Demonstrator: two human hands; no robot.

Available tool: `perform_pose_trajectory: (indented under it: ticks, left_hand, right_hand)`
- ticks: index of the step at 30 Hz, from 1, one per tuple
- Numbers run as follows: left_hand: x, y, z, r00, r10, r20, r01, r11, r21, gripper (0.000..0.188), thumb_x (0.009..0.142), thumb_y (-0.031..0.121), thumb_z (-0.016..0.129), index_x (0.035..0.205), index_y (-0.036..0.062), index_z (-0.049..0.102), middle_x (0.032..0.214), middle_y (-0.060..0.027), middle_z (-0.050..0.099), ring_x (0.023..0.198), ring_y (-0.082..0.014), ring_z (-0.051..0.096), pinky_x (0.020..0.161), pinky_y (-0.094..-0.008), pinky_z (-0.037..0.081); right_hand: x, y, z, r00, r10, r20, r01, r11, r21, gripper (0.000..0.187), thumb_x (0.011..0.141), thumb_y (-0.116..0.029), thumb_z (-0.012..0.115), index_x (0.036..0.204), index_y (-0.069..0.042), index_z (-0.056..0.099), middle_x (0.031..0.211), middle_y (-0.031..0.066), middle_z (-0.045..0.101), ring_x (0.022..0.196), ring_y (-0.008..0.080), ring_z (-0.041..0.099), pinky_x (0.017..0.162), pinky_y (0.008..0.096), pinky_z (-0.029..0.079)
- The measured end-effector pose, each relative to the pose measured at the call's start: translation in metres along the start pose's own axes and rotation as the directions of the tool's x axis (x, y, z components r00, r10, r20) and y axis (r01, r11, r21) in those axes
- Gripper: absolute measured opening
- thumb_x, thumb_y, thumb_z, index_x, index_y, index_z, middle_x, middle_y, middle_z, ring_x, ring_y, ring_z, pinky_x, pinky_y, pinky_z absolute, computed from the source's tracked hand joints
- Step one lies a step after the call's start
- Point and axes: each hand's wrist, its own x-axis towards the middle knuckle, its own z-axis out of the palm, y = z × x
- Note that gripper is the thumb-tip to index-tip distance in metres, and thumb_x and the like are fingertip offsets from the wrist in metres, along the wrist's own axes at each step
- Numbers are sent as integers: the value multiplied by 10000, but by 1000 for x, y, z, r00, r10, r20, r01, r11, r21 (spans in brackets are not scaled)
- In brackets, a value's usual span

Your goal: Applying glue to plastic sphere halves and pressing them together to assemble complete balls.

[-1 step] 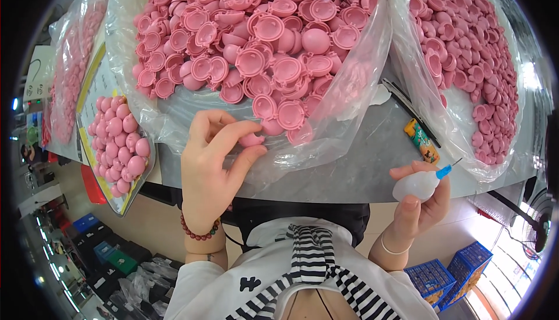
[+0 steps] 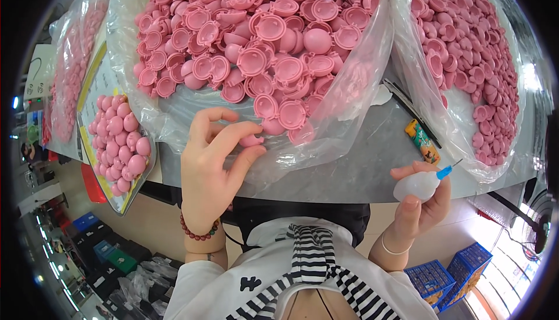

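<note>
Between the thumb and fingers of my left hand (image 2: 211,165) is a small pink plastic shell piece (image 2: 251,140), mostly covered by the fingertips. It is held just off the near edge of a large pile of pink hinged half-shells (image 2: 253,61), many lying open like cups, on clear plastic sheeting (image 2: 343,131). My right hand (image 2: 420,214) grips a white squeeze bottle (image 2: 416,186) at the table's near edge, to the right. The bottle's blue cap (image 2: 444,172) carries a thin needle pointing up and right, away from the pink piece.
A tray (image 2: 138,189) of closed pink balls (image 2: 119,145) stands at left. Another bag of pink parts (image 2: 466,46) lies at right. A colourful lighter (image 2: 422,142) and black pen-like tools (image 2: 410,110) rest between the bags. Blue crates (image 2: 431,279) stand below the table.
</note>
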Motion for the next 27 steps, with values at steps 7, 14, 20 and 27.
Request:
perform_pose_trajectory:
  ticks: [7, 14, 20, 27]
  left_hand:
    - [-17, -1, 4, 974, -98, -204, -65, 744, -666, 78, 787, 7, 606, 852, -34, 597, 868, -103, 581, 681, -141, 568, 623, -256, 474]
    - [-23, 36, 45, 947, 278, 163, 59, 347, -936, 196, 742, 43, 670, 930, -2, 638, 963, -130, 477, 833, -171, 535, 744, -273, 434]
    - [-27, 42, 59, 976, 175, 126, 91, 193, -977, 289, 739, -24, 657, 1021, -14, 595, 1108, -156, 460, 962, -197, 530, 841, -312, 433]
    - [-26, 35, 58, 938, 213, 274, 259, 97, -961, 568, 685, 44, 741, 1168, -38, 455, 1113, -265, 530, 1012, -253, 565, 852, -322, 468]
  right_hand:
    - [0, -9, 4, 995, 95, -28, -94, 994, 56, 589, 801, -502, 577, 992, 48, 484, 654, 99, 588, 568, 141, 552, 550, 222, 396]
    - [-5, -28, 30, 947, 217, 237, -303, 847, 437, 581, 857, -418, 536, 1135, 50, 337, 772, 156, 627, 590, 142, 563, 556, 246, 461]
    - [-7, -31, 42, 948, 303, 94, -315, 869, 381, 630, 827, -509, 535, 1151, 0, 356, 596, 82, 528, 498, 128, 475, 441, 208, 350]
    - [13, -16, 10, 975, -216, 59, 143, 805, 576, 456, 754, -370, 662, 1067, -77, 509, 724, -12, 314, 704, 133, 266, 552, 259, 229]
